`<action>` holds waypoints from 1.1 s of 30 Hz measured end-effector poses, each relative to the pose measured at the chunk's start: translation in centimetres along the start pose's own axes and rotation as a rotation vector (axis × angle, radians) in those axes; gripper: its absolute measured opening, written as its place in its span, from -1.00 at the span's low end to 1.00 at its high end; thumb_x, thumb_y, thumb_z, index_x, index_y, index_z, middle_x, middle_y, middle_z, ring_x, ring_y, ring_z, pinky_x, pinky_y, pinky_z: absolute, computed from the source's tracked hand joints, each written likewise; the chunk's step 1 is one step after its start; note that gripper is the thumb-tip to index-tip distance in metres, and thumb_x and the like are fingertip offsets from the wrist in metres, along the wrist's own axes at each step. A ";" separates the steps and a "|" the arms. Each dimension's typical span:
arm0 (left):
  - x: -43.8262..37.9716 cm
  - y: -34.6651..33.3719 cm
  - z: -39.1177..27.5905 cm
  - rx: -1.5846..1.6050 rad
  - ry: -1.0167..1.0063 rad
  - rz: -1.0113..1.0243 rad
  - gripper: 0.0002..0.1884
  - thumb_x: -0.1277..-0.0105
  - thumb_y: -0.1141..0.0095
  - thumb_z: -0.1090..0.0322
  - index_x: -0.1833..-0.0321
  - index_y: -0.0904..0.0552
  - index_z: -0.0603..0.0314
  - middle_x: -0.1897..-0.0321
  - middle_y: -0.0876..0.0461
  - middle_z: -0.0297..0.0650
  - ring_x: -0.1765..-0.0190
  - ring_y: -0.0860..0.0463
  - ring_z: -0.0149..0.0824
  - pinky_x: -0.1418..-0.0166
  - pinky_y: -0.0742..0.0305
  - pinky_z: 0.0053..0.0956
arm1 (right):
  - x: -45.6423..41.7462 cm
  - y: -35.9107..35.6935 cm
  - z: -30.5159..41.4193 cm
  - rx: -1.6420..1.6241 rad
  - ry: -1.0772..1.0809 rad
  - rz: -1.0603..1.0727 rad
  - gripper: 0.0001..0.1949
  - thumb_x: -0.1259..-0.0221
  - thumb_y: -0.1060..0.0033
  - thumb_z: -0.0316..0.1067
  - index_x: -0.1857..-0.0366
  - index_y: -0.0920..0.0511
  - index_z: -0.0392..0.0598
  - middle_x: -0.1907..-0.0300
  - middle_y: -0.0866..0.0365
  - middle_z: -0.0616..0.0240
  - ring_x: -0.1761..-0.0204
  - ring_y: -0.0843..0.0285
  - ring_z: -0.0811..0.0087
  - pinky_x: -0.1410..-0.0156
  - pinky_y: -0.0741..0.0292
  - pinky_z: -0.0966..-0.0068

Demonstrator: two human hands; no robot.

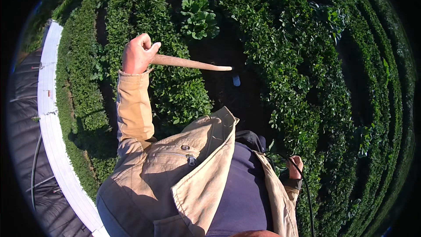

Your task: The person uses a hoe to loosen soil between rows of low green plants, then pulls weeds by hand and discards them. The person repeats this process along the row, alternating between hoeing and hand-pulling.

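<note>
My left hand is closed around one end of a curved wooden handle, raised over a green leafy crop row. The far end of the handle reaches out to the right over a dark furrow. Just below that tip is a small pale bluish-white object; whether it is joined to the handle is unclear. My right hand hangs low at my other side beside the foliage, its fingers curled. A thin black cable passes by it, and I cannot tell whether the hand holds anything.
Dense crop rows run along both sides of the furrow. A large leafy plant grows in the furrow ahead. At the far left lie a long white strip and black sheeting. My tan jacket hangs open.
</note>
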State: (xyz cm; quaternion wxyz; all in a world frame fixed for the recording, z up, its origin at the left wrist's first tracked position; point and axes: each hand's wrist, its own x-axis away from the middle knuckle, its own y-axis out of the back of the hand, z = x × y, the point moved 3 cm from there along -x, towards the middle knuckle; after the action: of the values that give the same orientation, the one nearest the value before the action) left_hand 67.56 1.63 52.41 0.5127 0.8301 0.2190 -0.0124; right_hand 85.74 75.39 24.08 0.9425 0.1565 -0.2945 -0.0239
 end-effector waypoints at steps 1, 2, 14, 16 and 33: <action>-1.6 -0.2 0.9 0.023 0.003 0.008 -0.60 -0.22 -0.48 0.30 0.51 -0.43 0.22 0.69 -0.40 -0.29 0.57 -0.34 -0.45 0.46 -0.30 -0.43 | 0.8 0.0 -0.6 0.089 0.051 -0.009 -0.89 -0.37 -0.32 -0.38 0.21 -0.60 -0.15 0.36 -0.69 0.37 0.34 -0.60 0.57 0.22 -0.52 0.56; -3.3 -0.6 2.0 0.156 0.036 -0.006 -0.63 -0.23 -0.47 0.29 0.48 -0.46 0.21 0.68 -0.44 -0.34 0.56 -0.37 -0.49 0.45 -0.31 -0.46 | 1.1 0.6 -3.1 0.120 -0.010 0.004 -0.87 -0.39 -0.30 -0.34 0.20 -0.59 -0.14 0.36 -0.68 0.35 0.38 -0.60 0.56 0.27 -0.54 0.57; -8.3 -0.6 2.8 0.024 0.107 0.083 -0.73 -0.17 -0.46 0.18 0.16 -0.68 0.08 0.54 -0.68 -0.32 0.47 -0.66 -0.34 0.36 -0.52 -0.38 | -10.5 -1.9 13.4 0.291 0.161 0.160 -0.83 -0.35 -0.25 -0.31 0.30 -0.58 -0.20 0.46 -0.65 0.30 0.48 -0.60 0.51 0.33 -0.54 0.52; -7.3 -0.9 3.7 -0.027 0.116 0.109 -0.72 -0.13 -0.47 0.19 0.16 -0.71 0.08 0.50 -0.71 -0.29 0.43 -0.69 -0.29 0.33 -0.56 -0.36 | -12.5 -4.6 19.0 0.404 0.342 0.247 -0.84 -0.30 -0.25 -0.32 0.30 -0.60 -0.22 0.48 -0.64 0.30 0.47 -0.57 0.52 0.32 -0.51 0.50; 24.7 -3.1 -13.0 0.112 0.824 0.639 -0.69 -0.17 -0.44 0.38 0.06 -0.69 0.30 0.41 -0.64 -0.32 0.33 -0.62 -0.49 0.31 -0.49 -0.50 | -31.2 -11.1 8.9 0.682 0.130 1.194 -0.70 -0.30 -0.32 -0.13 0.17 -0.66 -0.20 0.31 -0.74 0.20 0.32 -0.72 0.43 0.19 -0.62 0.39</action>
State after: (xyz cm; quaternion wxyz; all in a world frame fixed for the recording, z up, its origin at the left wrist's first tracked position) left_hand 86.05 22.56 49.93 0.3171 0.8178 0.1375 0.4602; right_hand 55.45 66.60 10.47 0.7082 0.2566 -0.2640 0.6024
